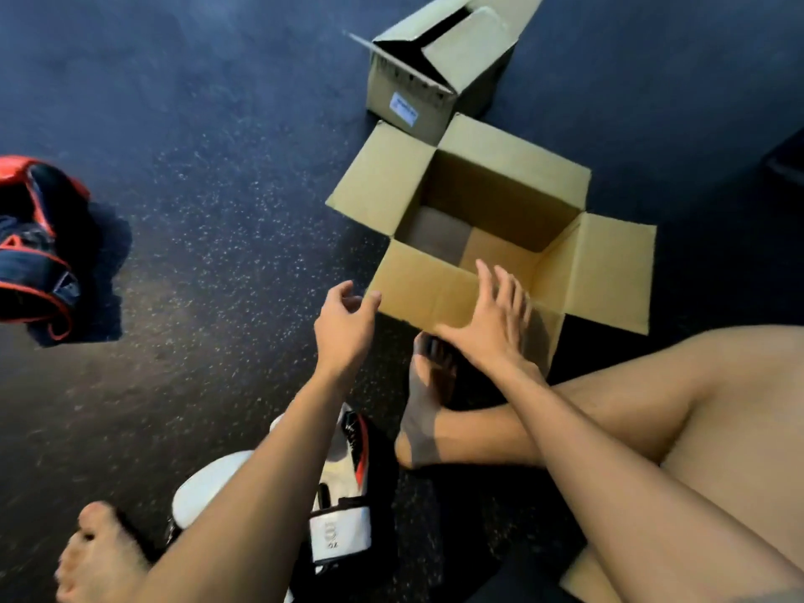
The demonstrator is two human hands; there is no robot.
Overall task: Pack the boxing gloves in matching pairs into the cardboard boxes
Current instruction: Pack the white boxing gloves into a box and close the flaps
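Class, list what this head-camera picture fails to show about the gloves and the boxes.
All in the head view:
- Far box: contents, hidden by its half-folded flaps.
- White gloves: how many, the left arm covers them.
- Red-and-black gloves: cut by the left edge, blurred.

- Dim, bluish light is falling over the dark speckled floor (217,189), and the corners are fading toward black.
- Warmer light is striking the open cardboard box (618,272), seemingly from the left; its left wall is shading part of the bottom.
- The dark red-trimmed gloves (39,254) are casting a hard shadow to their right.
- The white gloves (209,485) are glaring, their surface detail washing out.
- The left hand (343,324) and right hand (491,315) are smearing slightly with motion blur, the right one shadowing the box's near wall.
- The wide lens is bending the second box (409,97) and the frame edges; everything is looking soft.
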